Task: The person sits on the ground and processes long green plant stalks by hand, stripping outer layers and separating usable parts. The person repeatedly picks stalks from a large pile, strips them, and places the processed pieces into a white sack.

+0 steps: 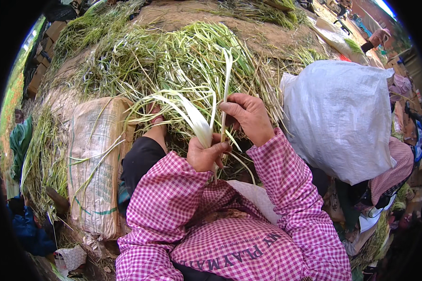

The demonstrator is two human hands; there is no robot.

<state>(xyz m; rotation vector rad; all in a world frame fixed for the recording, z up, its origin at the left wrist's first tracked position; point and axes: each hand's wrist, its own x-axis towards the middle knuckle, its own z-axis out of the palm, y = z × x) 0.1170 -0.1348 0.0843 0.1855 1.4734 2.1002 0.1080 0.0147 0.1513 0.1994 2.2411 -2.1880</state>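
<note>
In my left hand (205, 152) is a small bunch of pale shoots (195, 119), white at the stems, with thin yellow-green leaves fanning out to the upper left. My right hand (246, 116) pinches a single long white stalk (228, 73) between thumb and fingers. That stalk stands nearly upright, its lower end at my left thumb. Beyond both hands lies a large heap of loose green and yellow leafy stalks (204, 52). A few loose strands hang below my hands, over my checked apron (232, 242).
On the left lies a stuffed woven sack (96, 165) with strands across it. To the right, a white woven sack (337, 116) covers much of a person in a checked sleeve (390, 168). My bare foot (157, 117) rests by the heap. Wooden blocks (38, 75) line the far left.
</note>
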